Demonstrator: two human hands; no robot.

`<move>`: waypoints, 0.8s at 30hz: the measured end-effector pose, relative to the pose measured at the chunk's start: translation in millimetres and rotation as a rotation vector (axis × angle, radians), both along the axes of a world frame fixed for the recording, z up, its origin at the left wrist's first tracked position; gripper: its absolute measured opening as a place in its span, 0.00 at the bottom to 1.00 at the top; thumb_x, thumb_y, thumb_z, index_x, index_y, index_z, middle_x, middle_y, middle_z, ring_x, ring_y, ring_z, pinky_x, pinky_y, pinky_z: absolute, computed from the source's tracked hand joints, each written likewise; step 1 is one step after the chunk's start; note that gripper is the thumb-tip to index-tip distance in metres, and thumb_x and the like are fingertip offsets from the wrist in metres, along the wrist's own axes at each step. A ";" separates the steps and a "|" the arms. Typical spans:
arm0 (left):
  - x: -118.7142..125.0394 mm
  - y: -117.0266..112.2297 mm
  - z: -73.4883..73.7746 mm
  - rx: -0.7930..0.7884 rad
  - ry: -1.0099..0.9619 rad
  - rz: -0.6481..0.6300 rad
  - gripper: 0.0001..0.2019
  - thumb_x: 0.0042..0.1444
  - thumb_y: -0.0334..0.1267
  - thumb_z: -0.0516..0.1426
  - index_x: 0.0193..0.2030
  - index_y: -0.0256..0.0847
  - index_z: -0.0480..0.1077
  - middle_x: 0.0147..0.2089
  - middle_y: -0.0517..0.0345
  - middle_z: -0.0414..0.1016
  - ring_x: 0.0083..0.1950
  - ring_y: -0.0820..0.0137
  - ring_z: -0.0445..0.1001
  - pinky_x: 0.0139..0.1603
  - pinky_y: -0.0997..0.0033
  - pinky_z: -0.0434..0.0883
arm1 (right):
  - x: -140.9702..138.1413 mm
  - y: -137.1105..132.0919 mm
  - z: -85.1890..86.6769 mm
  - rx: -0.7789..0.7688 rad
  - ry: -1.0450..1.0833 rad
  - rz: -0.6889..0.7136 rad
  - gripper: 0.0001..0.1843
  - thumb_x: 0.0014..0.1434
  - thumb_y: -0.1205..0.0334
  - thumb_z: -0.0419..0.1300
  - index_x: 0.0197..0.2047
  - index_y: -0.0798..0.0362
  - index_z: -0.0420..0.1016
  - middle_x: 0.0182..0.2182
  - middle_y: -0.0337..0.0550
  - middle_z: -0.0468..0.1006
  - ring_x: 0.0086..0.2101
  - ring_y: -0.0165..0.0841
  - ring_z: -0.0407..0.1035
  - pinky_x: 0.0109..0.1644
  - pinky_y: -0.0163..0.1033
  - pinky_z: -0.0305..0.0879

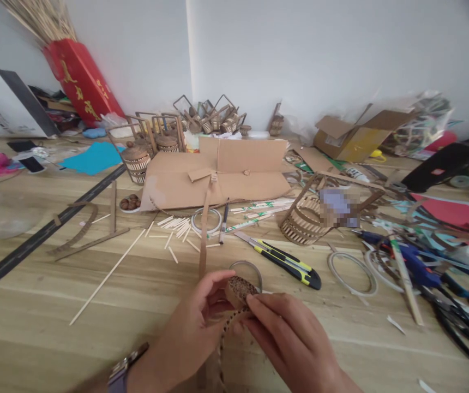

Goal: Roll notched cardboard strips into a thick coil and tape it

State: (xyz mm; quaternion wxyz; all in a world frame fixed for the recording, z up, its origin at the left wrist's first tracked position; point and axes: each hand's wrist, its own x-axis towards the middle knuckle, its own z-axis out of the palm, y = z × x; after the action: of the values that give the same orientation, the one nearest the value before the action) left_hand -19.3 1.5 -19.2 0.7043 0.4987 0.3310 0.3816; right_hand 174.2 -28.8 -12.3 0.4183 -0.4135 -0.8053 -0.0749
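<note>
My left hand (196,322) and my right hand (287,333) meet low in the middle of the view. Together they pinch a small roll of corrugated cardboard strip (240,287). My left thumb and fingers curl round the roll's left side. My right fingertips press on its right side. A loose tail of the strip (223,338) hangs down between my hands. A long cardboard strip (205,229) runs away from my left hand towards a flattened cardboard sheet (218,172). A tape ring (247,268) lies just behind the roll.
A yellow-black utility knife (286,259) lies right of my hands. Thin wooden sticks (177,226) are scattered ahead, beside a woven cardboard basket (306,215). A blue glue gun (406,256), wire rings and cables crowd the right. Small baskets (214,120) and a red box (81,82) stand by the wall.
</note>
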 end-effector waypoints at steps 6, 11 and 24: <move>-3.2 2.4 2.1 -0.017 -0.182 -0.074 0.25 0.55 0.47 0.67 0.58 0.47 0.68 0.55 0.52 0.76 0.58 0.62 0.72 0.58 0.64 0.68 | -0.1 -3.4 8.0 -0.067 0.037 0.044 0.14 0.66 0.64 0.59 0.55 0.47 0.74 0.35 0.43 0.84 0.34 0.34 0.79 0.40 0.35 0.78; -0.6 4.2 1.0 -0.148 -0.199 -0.076 0.31 0.47 0.48 0.71 0.56 0.45 0.70 0.47 0.55 0.78 0.49 0.67 0.76 0.50 0.69 0.70 | 6.4 -8.9 -2.1 -0.104 -0.009 0.095 0.19 0.65 0.67 0.59 0.59 0.47 0.69 0.40 0.46 0.84 0.41 0.36 0.79 0.46 0.38 0.76; -7.1 9.5 13.7 -0.330 -0.458 -0.028 0.24 0.45 0.42 0.72 0.50 0.40 0.79 0.43 0.52 0.83 0.44 0.66 0.79 0.49 0.71 0.73 | 10.2 -6.5 15.5 -0.025 -0.097 0.226 0.13 0.69 0.64 0.52 0.53 0.47 0.73 0.42 0.46 0.82 0.41 0.35 0.77 0.45 0.38 0.75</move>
State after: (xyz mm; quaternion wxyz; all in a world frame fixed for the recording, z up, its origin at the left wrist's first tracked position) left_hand -26.4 11.1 -5.5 0.8378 0.2823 0.2138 0.4155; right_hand 184.4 -35.3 3.1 0.3793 -0.3211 -0.8670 -0.0369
